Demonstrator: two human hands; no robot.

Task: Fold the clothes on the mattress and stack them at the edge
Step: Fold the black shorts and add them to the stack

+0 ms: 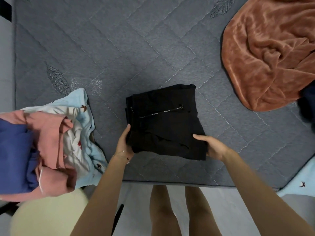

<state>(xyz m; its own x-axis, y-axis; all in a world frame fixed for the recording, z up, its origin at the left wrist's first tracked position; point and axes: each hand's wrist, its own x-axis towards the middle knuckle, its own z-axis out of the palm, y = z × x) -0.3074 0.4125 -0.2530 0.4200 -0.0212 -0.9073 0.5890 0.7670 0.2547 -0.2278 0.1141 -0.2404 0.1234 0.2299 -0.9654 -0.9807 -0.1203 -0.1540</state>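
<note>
A folded black garment [163, 121] with a thin white-lettered drawstring lies on the grey quilted mattress [119, 48], near its front edge. My left hand [123, 144] grips the garment's near left corner, thumb on top. My right hand [210, 145] holds the near right corner, thumb on the cloth and fingers under the edge. A loose heap of unfolded clothes [44, 147] sits at the left: pink, blue, white and light-blue pieces.
A rust-brown fleece blanket [269, 53] is bunched at the back right of the mattress. A dark item [308, 106] shows at the right edge. A light-blue cloth [301, 181] hangs at the front right corner. A pale yellow round object [47, 213] is below the heap.
</note>
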